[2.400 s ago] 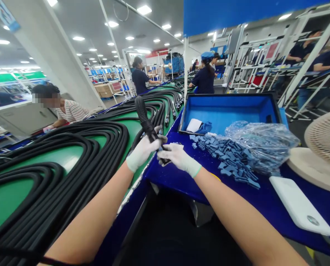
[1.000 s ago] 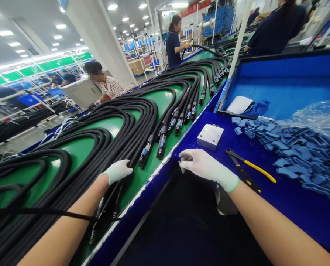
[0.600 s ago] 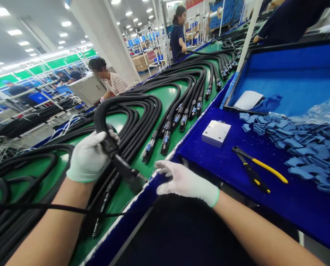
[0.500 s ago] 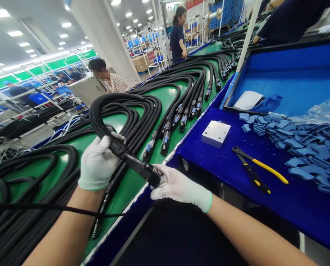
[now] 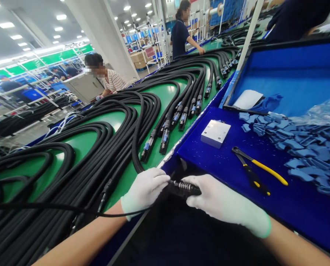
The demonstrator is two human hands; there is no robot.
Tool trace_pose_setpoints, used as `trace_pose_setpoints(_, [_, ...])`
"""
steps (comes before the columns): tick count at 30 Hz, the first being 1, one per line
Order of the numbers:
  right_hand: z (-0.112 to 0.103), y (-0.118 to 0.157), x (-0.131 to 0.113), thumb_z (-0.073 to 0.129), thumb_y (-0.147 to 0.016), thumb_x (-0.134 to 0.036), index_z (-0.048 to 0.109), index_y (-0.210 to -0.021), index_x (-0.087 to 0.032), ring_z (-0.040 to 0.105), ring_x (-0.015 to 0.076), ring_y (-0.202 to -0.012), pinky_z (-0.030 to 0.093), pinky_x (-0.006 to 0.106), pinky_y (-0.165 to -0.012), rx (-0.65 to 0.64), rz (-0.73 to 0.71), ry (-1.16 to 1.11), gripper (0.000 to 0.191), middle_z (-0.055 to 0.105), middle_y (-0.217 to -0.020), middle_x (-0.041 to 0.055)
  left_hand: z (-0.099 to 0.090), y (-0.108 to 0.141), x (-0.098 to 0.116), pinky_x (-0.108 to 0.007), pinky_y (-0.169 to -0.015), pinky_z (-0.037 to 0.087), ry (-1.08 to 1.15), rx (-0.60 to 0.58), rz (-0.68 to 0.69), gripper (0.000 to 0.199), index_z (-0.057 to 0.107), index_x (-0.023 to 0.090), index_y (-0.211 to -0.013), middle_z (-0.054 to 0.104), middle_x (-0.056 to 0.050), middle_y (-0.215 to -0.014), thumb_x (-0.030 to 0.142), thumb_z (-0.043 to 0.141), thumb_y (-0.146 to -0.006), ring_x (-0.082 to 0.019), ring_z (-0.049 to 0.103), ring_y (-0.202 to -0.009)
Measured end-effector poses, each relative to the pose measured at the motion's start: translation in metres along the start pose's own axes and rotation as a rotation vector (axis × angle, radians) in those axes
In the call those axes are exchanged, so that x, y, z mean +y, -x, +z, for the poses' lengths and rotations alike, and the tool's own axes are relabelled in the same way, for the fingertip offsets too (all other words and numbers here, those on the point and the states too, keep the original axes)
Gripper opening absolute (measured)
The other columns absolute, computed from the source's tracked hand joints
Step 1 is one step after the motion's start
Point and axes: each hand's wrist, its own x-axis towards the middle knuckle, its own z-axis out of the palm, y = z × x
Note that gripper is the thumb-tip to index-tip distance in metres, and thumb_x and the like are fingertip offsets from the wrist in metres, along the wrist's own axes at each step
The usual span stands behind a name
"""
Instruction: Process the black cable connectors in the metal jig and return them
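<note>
My left hand (image 5: pixel 147 187), in a white glove, is closed round a black ribbed hose (image 5: pixel 136 147) near its end. The hose arches back from there onto the green table (image 5: pixel 165 92). My right hand (image 5: pixel 223 197), also gloved, grips the black end fitting (image 5: pixel 187 187), where a metal spring shows. Both hands are over the table's near edge, close together. Many similar hoses lie on the green surface, several with blue pieces at their ends. A thin black cord passes below my left hand.
The blue side table holds a metal block (image 5: pixel 216 133), yellow-handled pliers (image 5: pixel 257 168) and piled blue pieces (image 5: pixel 311 147). Behind them is a blue bin (image 5: pixel 292 74). One person (image 5: pixel 178 37) and another in stripes (image 5: pixel 113 80) are beyond the green table; a third is upper right.
Both hands have moved right and toward me with the hose end, the right one farther right. The raised hose loop has come down. The standing person's arm now reaches over the hoses.
</note>
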Motion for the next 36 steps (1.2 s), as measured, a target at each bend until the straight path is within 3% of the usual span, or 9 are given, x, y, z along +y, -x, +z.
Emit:
trace_pose_setpoints(5, [-0.047, 0.043, 0.049, 0.063, -0.09, -0.052, 0.069, -0.094, -0.015, 0.067, 0.0345, -0.089, 0.049, 0.044, -0.078, 0.668, 0.407, 0.834, 0.038, 0.069, -0.095, 0.0179, 0.007, -0.042, 0.016, -0.033, -0.09, 0.055, 0.074, -0.01, -0.161, 0.023, 0.073, 0.022, -0.112, 0.074, -0.005, -0.103, 0.023, 0.055, -0.1, -0.019, 0.071, -0.095])
trace_pose_setpoints(8, [-0.06, 0.057, 0.078, 0.06, -0.091, -0.043, 0.067, -0.08, -0.014, 0.066, 0.0363, -0.083, 0.046, 0.043, -0.07, 0.627, 0.599, 1.088, 0.032, 0.064, -0.085, 0.0178, -0.001, -0.073, 0.028, -0.033, -0.1, 0.052, 0.182, -0.037, -0.294, 0.025, 0.072, 0.023, -0.117, 0.075, -0.003, -0.115, 0.025, 0.056, -0.098, -0.02, 0.071, -0.107])
trace_pose_setpoints(12, [-0.066, 0.056, 0.089, 0.058, -0.086, -0.027, 0.066, -0.082, -0.014, 0.066, 0.0301, -0.085, 0.043, 0.036, -0.067, 0.695, 0.582, 1.009, 0.016, 0.065, -0.089, 0.0155, -0.006, -0.112, 0.041, -0.032, -0.098, 0.053, 0.382, -0.119, -0.405, 0.036, 0.068, 0.021, -0.128, 0.077, -0.002, -0.115, 0.025, 0.058, -0.094, -0.02, 0.072, -0.105])
trace_pose_setpoints(15, [-0.07, 0.054, 0.083, 0.056, -0.088, -0.026, 0.064, -0.083, -0.016, 0.063, 0.0212, -0.072, 0.043, 0.032, -0.066, 0.772, 0.481, 0.683, 0.014, 0.066, -0.079, 0.0082, -0.007, -0.133, 0.048, -0.031, -0.083, 0.055, 0.507, -0.127, -0.452, 0.037, 0.069, 0.02, -0.127, 0.078, -0.001, -0.096, 0.033, 0.061, -0.093, -0.019, 0.072, -0.087])
trace_pose_setpoints(18, [-0.065, 0.051, 0.067, 0.053, -0.082, -0.011, 0.068, -0.095, -0.018, 0.068, 0.0206, -0.083, 0.051, 0.032, -0.078, 0.716, 0.135, 0.415, 0.021, 0.073, -0.092, 0.0064, -0.01, -0.145, 0.056, -0.03, -0.075, 0.054, 0.536, -0.077, -0.467, 0.038, 0.073, 0.019, -0.122, 0.075, 0.0, -0.08, 0.041, 0.065, -0.092, -0.019, 0.069, -0.075])
trace_pose_setpoints(21, [-0.053, 0.043, 0.046, 0.048, -0.075, 0.002, 0.071, -0.116, -0.021, 0.068, 0.0242, -0.114, 0.051, 0.039, -0.104, 0.621, -0.224, 0.3, 0.052, 0.073, -0.123, 0.0074, -0.012, -0.152, 0.064, -0.032, -0.077, 0.055, 0.515, -0.033, -0.434, 0.039, 0.075, 0.019, -0.121, 0.078, -0.002, -0.086, 0.043, 0.067, -0.091, -0.021, 0.072, -0.08])
trace_pose_setpoints(25, [-0.047, 0.03, 0.024, 0.049, -0.082, 0.001, 0.066, -0.134, -0.027, 0.06, 0.0243, -0.131, 0.044, 0.044, -0.119, 0.54, -0.482, 0.252, 0.061, 0.068, -0.137, 0.005, -0.011, -0.155, 0.068, -0.036, -0.093, 0.055, 0.42, 0.012, -0.32, 0.036, 0.078, 0.02, -0.117, 0.079, -0.005, -0.11, 0.042, 0.067, -0.091, -0.025, 0.073, -0.099])
trace_pose_setpoints(31, [-0.049, 0.027, 0.016, 0.047, -0.083, 0.002, 0.064, -0.137, -0.028, 0.061, 0.0219, -0.131, 0.04, 0.044, -0.123, 0.548, -0.525, 0.318, 0.064, 0.069, -0.136, 0.0039, -0.004, -0.153, 0.069, -0.034, -0.1, 0.053, 0.308, 0.098, -0.192, 0.031, 0.08, 0.021, -0.114, 0.077, -0.004, -0.117, 0.038, 0.066, -0.092, -0.025, 0.071, -0.109])
trace_pose_setpoints(36, [-0.043, 0.03, 0.025, 0.047, -0.075, 0.004, 0.069, -0.119, -0.023, 0.064, 0.0235, -0.118, 0.048, 0.043, -0.113, 0.59, -0.381, 0.346, 0.056, 0.07, -0.121, 0.0073, 0.0, -0.151, 0.069, -0.032, -0.099, 0.053, 0.338, 0.109, -0.154, 0.03, 0.081, 0.02, -0.112, 0.077, -0.005, -0.114, 0.038, 0.066, -0.093, -0.024, 0.072, -0.106])
